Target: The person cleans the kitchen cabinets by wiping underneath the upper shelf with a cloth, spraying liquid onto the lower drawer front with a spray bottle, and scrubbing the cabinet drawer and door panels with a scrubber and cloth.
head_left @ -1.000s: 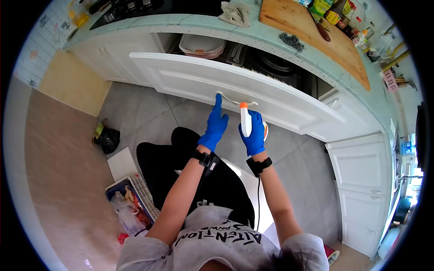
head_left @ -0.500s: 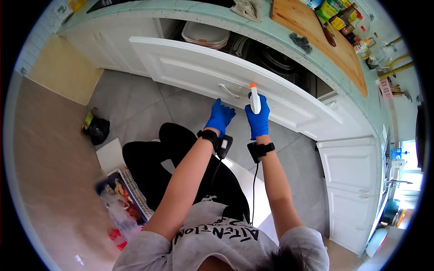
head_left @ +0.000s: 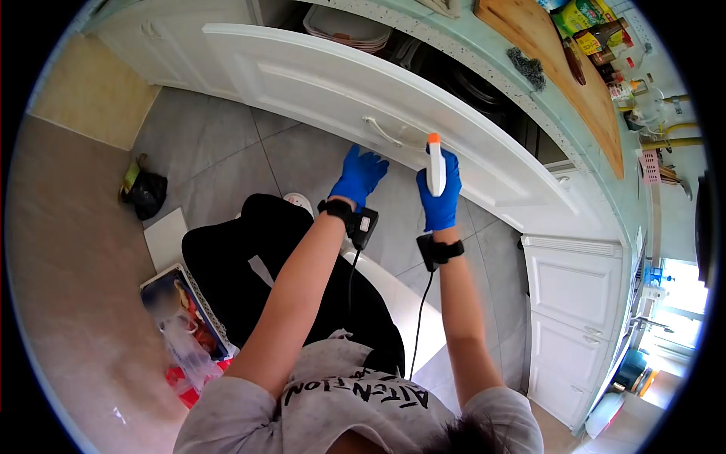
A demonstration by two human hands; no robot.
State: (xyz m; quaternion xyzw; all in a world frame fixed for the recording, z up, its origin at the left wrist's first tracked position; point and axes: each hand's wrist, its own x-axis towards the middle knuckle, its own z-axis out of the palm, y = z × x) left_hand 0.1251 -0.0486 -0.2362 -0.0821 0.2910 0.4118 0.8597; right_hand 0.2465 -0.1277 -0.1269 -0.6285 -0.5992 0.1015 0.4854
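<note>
In a blue glove, my right hand is wrapped round a white spray bottle head with an orange nozzle; the hand hides the rest of it. The nozzle points toward the pulled-out white drawer front. My left hand, also gloved in blue, is close to the drawer's lower edge with its fingers apart and nothing in it. Between and above the hands is the curved drawer handle, which neither hand grips.
Behind the drawer front sit stacked containers and dark pans. On the counter are a wooden cutting board, a knife and a dark scrubber. A black bag and a basket stand at left.
My view has shifted slightly, so the counter sits higher in the picture. My right hand still holds the sprayer, a little further right. The left hand has moved slightly left and stays spread.
</note>
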